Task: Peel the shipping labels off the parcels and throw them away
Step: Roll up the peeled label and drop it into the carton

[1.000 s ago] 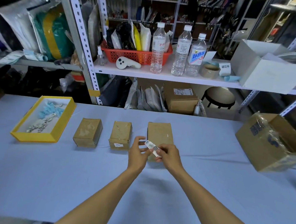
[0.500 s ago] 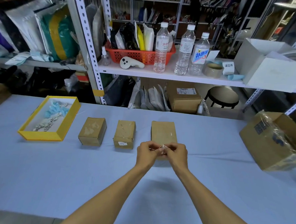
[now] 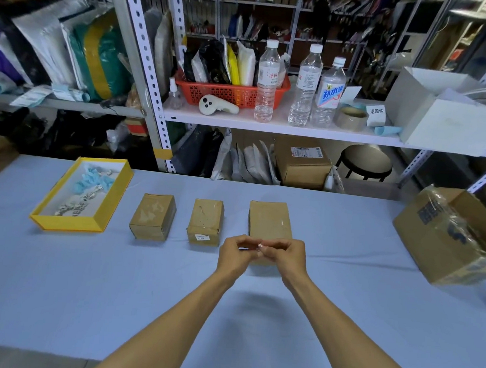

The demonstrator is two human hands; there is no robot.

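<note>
Label [image 3: 259, 245] pinched btwn 2 hands [image 3: 263, 252]

Left parcel [image 3: 152, 217]: small brown cardboard box, flat on the counter [image 3: 85, 287], top scuffed and bare.
Middle parcel [image 3: 205, 221]: similar small box, just right of the first, small white sticker [image 3: 202, 237] on its near face.
Right parcel [image 3: 269, 220]: longer brown box, top bare, near end hidden behind the hands.
Peeled label [image 3: 256, 246]: crumpled small, mostly hidden, pinched between left hand [image 3: 235, 255] and right hand [image 3: 287, 257].
</note>
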